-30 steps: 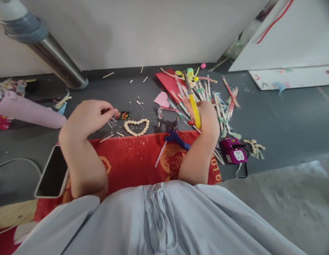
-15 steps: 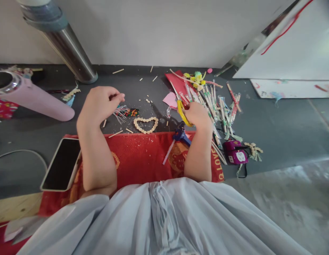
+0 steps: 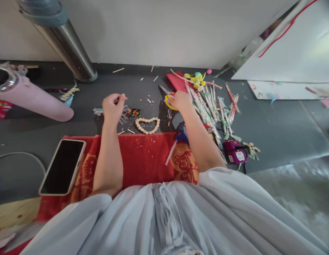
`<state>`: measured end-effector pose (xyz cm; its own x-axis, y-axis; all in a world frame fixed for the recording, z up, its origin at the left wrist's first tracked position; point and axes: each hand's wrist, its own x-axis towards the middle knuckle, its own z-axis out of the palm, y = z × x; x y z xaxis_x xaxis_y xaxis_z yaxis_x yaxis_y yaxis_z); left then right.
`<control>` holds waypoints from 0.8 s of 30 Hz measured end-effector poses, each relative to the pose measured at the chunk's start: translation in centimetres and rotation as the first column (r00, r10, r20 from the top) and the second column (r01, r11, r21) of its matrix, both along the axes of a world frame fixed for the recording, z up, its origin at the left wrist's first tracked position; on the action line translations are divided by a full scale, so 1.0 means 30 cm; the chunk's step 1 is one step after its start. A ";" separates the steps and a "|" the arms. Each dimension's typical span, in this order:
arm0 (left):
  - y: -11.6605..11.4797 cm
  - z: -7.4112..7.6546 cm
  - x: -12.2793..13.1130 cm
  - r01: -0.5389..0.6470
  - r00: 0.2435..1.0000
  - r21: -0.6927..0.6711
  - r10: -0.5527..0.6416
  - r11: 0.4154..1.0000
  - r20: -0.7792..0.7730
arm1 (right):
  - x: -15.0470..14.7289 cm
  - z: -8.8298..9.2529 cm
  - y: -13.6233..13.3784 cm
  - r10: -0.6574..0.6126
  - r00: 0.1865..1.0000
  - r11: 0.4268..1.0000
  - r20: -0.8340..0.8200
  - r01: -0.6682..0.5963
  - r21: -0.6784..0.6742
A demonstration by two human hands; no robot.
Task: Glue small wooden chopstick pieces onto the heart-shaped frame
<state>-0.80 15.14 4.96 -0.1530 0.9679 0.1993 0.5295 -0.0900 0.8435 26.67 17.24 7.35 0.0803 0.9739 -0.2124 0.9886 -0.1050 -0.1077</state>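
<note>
While the two hands are hovering apart over the smooth grey table (image 3: 276, 129), the following items are lying about them. Right hand (image 3: 182, 101): closing around the yellow loop handles of a pair of scissors (image 3: 169, 104), whose metal blades are pointing away from the body. Left hand (image 3: 113, 106): curling its fingers inward toward the thumb; whether it is pinching anything, one cannot tell. Thin white strands (image 3: 99, 111), stiff and loosely bundled, are fanning out on both sides of it, next to a small dark patterned strip (image 3: 133, 112). One heart-shaped outline (image 3: 147, 132), pale and knobbly, is lying between the hands, nearer the body, just beyond a red cloth (image 3: 148, 159) with woven gold figures. A blue glue gun (image 3: 182, 135) is resting below the right hand, a translucent stick (image 3: 171, 152) projecting over the cloth. Slim film-wrapped sticks (image 3: 207, 102) are heaping up to the right.
</note>
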 end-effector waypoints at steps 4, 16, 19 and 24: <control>0.007 -0.025 -0.005 -0.007 1.000 0.000 0.007 1.000 0.004 | 0.005 -0.022 0.024 -0.026 0.997 0.999 0.078 0.024 0.022; 0.005 -0.045 -0.008 -0.001 0.999 0.045 -0.001 0.999 0.046 | -0.052 0.034 0.027 0.119 0.986 0.987 0.113 -0.130 0.093; 0.003 -0.043 -0.006 -0.002 0.998 0.045 -0.001 0.999 0.070 | -0.121 0.019 0.025 0.226 0.974 0.965 0.008 -0.225 0.131; -0.002 -0.034 -0.006 0.008 0.998 0.032 -0.010 0.999 0.054 | -0.183 -0.037 0.038 0.240 0.971 0.967 -0.022 -0.237 0.091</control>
